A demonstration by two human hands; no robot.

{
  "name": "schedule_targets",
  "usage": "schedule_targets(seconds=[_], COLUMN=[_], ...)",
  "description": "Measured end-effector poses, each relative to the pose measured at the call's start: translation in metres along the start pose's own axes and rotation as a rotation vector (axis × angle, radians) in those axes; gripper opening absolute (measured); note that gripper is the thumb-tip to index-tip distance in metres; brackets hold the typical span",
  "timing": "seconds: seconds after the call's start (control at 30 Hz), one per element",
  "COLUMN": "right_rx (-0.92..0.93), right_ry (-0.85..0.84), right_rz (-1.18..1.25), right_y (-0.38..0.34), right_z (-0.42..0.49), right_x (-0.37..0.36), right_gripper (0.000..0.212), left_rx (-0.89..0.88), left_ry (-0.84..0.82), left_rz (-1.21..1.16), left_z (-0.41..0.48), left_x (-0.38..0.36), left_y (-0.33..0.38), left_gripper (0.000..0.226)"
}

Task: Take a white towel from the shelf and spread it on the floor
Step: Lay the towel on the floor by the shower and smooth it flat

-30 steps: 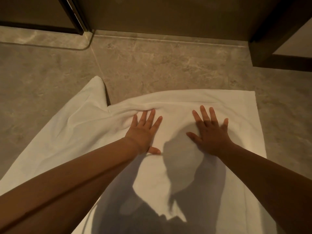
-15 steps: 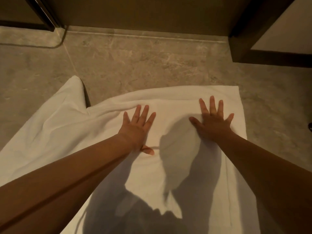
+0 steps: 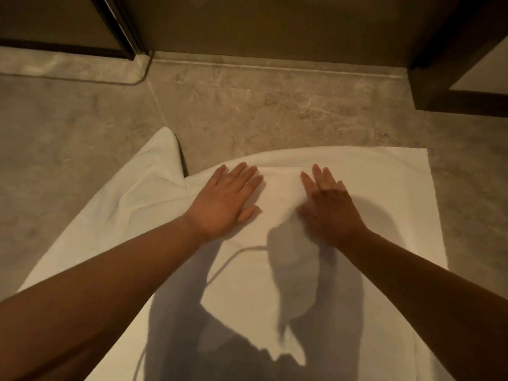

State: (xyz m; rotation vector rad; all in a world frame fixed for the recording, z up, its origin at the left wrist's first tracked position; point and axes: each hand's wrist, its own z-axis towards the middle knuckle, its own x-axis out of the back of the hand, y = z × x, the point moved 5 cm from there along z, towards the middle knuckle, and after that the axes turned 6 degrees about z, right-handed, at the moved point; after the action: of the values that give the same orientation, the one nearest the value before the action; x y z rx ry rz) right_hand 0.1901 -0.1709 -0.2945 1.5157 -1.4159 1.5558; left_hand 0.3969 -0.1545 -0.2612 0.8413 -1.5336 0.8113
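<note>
A white towel (image 3: 384, 182) lies on the grey stone floor (image 3: 275, 111) in front of me. Its far right part is flat, with a straight far edge. Its far left corner (image 3: 165, 144) is bunched up and folded, with wrinkles beside it. My left hand (image 3: 222, 202) presses flat on the towel near the far edge, fingers straight and together. My right hand (image 3: 327, 204) presses flat on the towel just to its right, slightly blurred. My shadow covers the near part of the towel.
A dark wall or door panel (image 3: 275, 23) runs along the far side behind a stone threshold. A dark frame (image 3: 121, 26) stands at the far left and a dark wooden frame (image 3: 450, 64) at the far right. Bare floor surrounds the towel.
Both hands have come closer together near the towel's far edge, with fingers now held together instead of spread. The right hand slid left from near the right edge.
</note>
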Motion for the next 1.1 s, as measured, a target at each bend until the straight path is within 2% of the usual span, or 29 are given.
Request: schedule_targets(seconds=[0.1,0.17,0.23,0.3,0.43,0.6,1.1], right_rx=[0.137,0.182,0.163,0.077,-0.030,-0.077,-0.135], right_ry=[-0.046,-0.055,-0.081,-0.122,-0.165,-0.224,-0.306], right_rz=[0.031,0.081,0.098,0.074,0.025,-0.107,-0.182], right_y=[-0.066,-0.107,-0.136,-0.149,-0.151,-0.140,-0.112], right_z=[0.017,0.023,0.027,0.030,0.028,0.018,0.002], right_x=[-0.004,-0.009,-0.020,-0.033,-0.051,-0.064,-0.068], right_gripper=[0.072,0.075,0.080,0.090,0.104,0.096,0.092], left_rx=[0.167,0.314,0.378,0.361,0.366,0.452,0.612], left_ry=[0.095,0.099,0.045,-0.063,-0.286,-0.384,-0.403], left_rz=[-0.110,-0.237,-0.327,-0.309,-0.292,-0.279,-0.327], left_z=[-0.021,-0.035,-0.049,-0.062,-0.075,-0.084,-0.091], left_x=[0.009,0.006,-0.001,-0.015,-0.041,-0.049,-0.051], left_y=[-0.052,-0.090,-0.115,-0.122,-0.119,-0.123,-0.136], left_gripper=[0.058,0.051,0.051,0.054,0.063,0.076,0.079])
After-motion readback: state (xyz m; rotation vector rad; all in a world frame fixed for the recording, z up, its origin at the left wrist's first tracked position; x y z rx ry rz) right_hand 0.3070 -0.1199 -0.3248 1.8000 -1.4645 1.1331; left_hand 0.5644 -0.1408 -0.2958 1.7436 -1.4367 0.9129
